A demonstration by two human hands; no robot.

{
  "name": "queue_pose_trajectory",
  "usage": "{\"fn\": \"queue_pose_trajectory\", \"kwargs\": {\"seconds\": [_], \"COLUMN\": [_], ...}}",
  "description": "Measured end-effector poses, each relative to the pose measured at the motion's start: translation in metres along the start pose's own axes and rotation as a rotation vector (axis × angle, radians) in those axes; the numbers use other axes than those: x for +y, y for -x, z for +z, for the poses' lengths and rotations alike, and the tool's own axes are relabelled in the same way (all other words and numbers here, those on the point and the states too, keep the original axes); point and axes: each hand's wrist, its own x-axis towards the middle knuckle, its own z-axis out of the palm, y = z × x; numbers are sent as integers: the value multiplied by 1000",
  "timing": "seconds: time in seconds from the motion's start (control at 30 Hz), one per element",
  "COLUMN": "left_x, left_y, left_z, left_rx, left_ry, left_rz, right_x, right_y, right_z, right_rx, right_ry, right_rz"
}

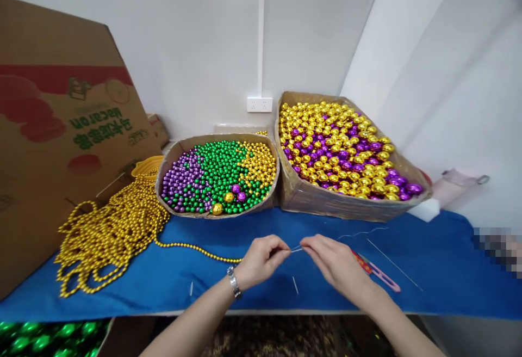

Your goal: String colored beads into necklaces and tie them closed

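Both of my hands pinch a thin pale string [296, 248] just above the blue cloth, fingertips close together. My left hand [261, 260], with a metal watch on the wrist, has thumb and forefinger closed on one side of it. Thumb and fingers of my right hand [328, 259] close on the other side. A loose strand trails over the cloth behind the right hand. Beside that hand lies a pink-handled cutter [381, 276], partly hidden by it. A gold bead strand [196, 247] runs along the cloth to my left hand, where its end is hidden.
A blue-covered table [244, 297] bears a box [220, 214] of small purple, green and gold beads. Right of it stands a box [326, 200] of larger gold and purple beads. Piled gold strands [110, 237] lie left, by a tall carton [61, 128]. A thin needle-like rod [394, 264] lies right.
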Motion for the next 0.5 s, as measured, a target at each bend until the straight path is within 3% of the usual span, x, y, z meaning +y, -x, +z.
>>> {"fn": "queue_pose_trajectory", "kwargs": {"seconds": [0.13,0.2,0.37,0.5], "left_x": [-7,-12,-19,-21], "left_y": [9,14,24,25], "left_z": [-9,-6,10,20], "left_rx": [74,154,262,211], "left_ry": [-132,-87,112,415], "left_rz": [32,-16,-163,-267], "right_x": [1,-4,-13,-10], "right_y": [13,15,6,-1], "right_z": [20,40,72,79], "right_rx": [-123,-125,53,116], "right_ry": [-517,-619,-588,-242], "right_rz": [221,240,211,64]}}
